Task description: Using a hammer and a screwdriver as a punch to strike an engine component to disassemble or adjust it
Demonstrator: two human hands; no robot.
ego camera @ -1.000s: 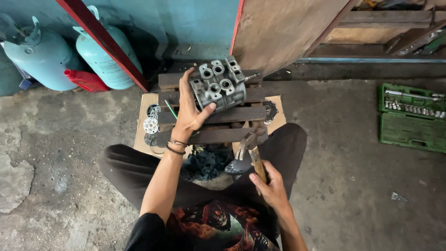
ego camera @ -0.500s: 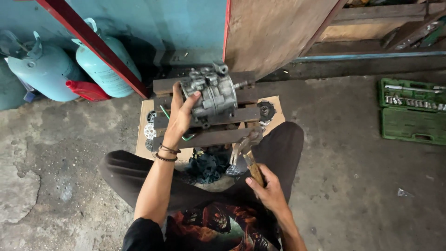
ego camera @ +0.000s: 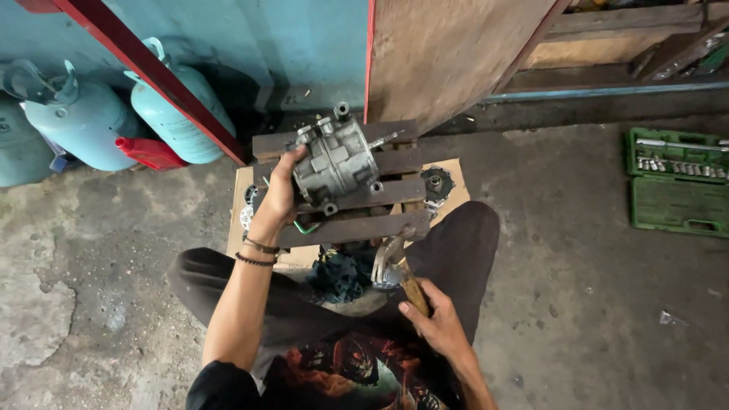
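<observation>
The grey metal compressor body sits at the upper centre of the frame, tilted, with its round ports pointing up toward the top edge and bolt lugs showing along its lower side. The left hand grips its left side, fingers wrapped around the casing, and holds it over the dark steel bars that lie across a sheet of cardboard on the concrete floor. Whether the body touches the bars cannot be told. Just right of the compressor, a round black clutch plate lies on the cardboard. Below centre, the right hand is closed around the wooden handle of a claw hammer, whose metal head points up toward the lowest bar. The person sits cross-legged in dark trousers. At upper left stand pale blue gas cylinders behind a slanting red bar. At the right edge lies an open green socket set case.
</observation>
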